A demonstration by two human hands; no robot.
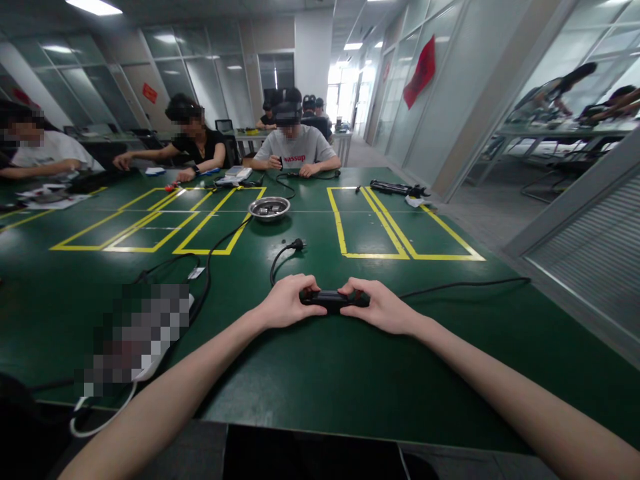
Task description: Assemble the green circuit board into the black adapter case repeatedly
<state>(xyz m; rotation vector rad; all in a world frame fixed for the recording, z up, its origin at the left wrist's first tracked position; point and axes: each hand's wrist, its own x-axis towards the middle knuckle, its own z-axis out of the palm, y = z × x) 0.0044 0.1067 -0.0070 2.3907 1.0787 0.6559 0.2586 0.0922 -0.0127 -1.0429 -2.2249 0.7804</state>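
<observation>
Both of my hands grip a small black oblong device [331,300] lying on the green table [310,360]. My left hand [286,301] is closed over its left end, fingers curled on top. My right hand [382,305] is closed over its right end. A black cable [465,285] runs from the device's right side toward the table's right edge. Just beyond my hands lies a loose black plug [297,245] on its own cord.
A metal bowl [269,208] with small parts sits mid-table between yellow taped rectangles [373,255]. A blurred object with a white cable [135,333] lies at my left. A black tool [397,189] rests far right. Several people sit across and at left.
</observation>
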